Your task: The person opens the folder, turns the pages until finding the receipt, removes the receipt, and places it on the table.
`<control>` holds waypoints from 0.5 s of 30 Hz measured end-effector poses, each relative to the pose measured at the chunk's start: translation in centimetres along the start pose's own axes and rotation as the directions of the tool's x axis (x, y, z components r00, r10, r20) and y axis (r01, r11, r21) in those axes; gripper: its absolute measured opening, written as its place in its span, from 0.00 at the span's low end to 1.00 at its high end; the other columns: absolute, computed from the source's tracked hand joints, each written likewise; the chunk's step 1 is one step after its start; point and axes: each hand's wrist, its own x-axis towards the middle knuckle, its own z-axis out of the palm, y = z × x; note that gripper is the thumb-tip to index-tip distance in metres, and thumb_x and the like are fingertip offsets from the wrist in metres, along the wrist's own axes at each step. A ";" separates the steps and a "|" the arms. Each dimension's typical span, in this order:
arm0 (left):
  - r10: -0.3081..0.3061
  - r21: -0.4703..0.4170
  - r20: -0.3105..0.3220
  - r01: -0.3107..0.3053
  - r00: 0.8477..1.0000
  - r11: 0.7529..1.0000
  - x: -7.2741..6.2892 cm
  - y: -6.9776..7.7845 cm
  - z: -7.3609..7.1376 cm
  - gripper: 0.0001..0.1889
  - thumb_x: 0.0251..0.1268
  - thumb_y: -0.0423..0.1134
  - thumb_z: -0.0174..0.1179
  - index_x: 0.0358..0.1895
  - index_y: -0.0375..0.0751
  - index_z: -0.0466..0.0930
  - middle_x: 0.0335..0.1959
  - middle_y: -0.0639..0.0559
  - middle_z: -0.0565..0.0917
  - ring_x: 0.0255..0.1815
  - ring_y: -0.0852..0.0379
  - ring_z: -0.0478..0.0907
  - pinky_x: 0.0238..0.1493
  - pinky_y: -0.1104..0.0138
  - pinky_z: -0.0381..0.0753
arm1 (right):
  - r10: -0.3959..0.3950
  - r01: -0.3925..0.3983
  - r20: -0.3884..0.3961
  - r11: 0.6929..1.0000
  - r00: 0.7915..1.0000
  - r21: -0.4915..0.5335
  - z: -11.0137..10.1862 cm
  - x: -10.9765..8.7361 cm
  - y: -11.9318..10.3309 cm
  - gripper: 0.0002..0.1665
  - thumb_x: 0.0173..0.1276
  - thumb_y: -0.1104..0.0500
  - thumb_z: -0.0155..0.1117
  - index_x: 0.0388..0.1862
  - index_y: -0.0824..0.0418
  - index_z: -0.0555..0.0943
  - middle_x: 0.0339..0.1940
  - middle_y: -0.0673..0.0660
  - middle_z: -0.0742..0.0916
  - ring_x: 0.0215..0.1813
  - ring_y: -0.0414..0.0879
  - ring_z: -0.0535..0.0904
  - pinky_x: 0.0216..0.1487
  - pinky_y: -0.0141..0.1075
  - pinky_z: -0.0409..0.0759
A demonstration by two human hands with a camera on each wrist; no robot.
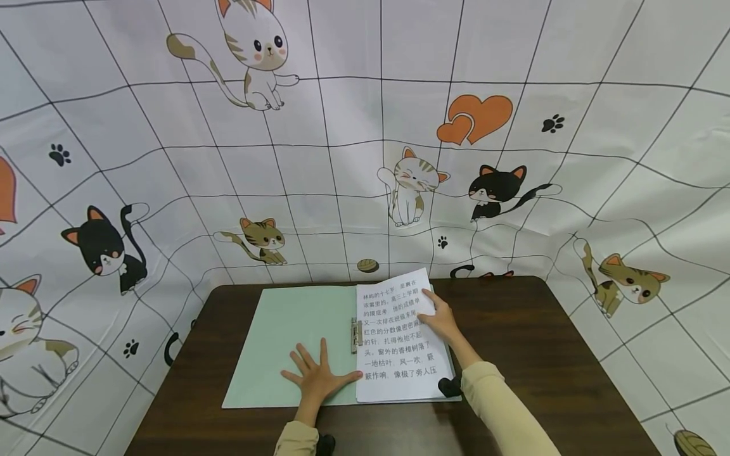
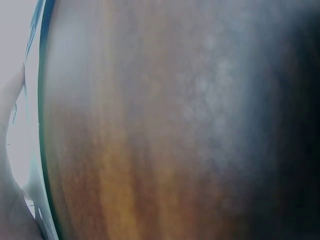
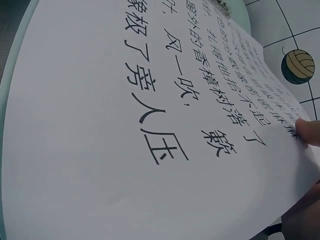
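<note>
A light green folder (image 1: 296,316) lies spread out on the dark wooden table, a metal clip (image 1: 356,335) at its middle fold. On its right half sits printed paper (image 1: 393,354), large Chinese characters on the top sheet, whose upper part slants away from the folder. My left hand (image 1: 319,378) rests on the green left cover, fingers spread, thumb reaching the paper's left edge. My right hand (image 1: 441,321) pinches the paper's right edge. In the right wrist view the thumb (image 3: 307,131) presses on the printed side; the other fingers are mostly hidden.
The dark wooden table (image 1: 513,342) extends on both sides of the folder. Behind and around it hangs a white gridded sheet (image 1: 348,114) printed with cats, hearts and paw marks. The left wrist view is mostly blurred tabletop (image 2: 150,125).
</note>
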 end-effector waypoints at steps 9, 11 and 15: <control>-0.010 0.000 0.012 0.010 1.000 1.000 -0.1 0.2 -0.1 0.69 0.31 0.72 0.73 0.78 0.42 0.49 0.75 0.18 0.37 0.75 0.18 0.32 0.59 0.20 0.27 | -0.001 -0.003 0.042 0.995 0.999 0.098 0.0 -0.8 0.0 0.44 0.59 0.73 0.64 0.75 0.63 0.62 0.52 0.75 0.81 0.33 0.52 0.86 0.31 0.37 0.85; -0.014 0.001 0.020 0.014 1.000 1.000 -0.1 0.3 -0.1 0.69 0.31 0.72 0.72 0.78 0.42 0.49 0.75 0.19 0.36 0.75 0.18 0.31 0.59 0.20 0.27 | 0.002 -0.008 0.051 0.993 0.999 0.116 0.0 -1.1 -0.1 0.44 0.59 0.72 0.64 0.75 0.62 0.61 0.53 0.75 0.81 0.33 0.52 0.86 0.32 0.37 0.85; -0.016 0.001 0.019 0.016 1.000 1.000 -0.1 0.2 0.0 0.69 0.30 0.72 0.72 0.78 0.42 0.49 0.75 0.19 0.36 0.75 0.18 0.31 0.59 0.20 0.27 | -0.004 -0.006 0.067 0.989 0.998 0.145 0.0 -1.6 -0.1 0.43 0.61 0.72 0.62 0.75 0.62 0.61 0.53 0.75 0.81 0.34 0.51 0.87 0.33 0.37 0.86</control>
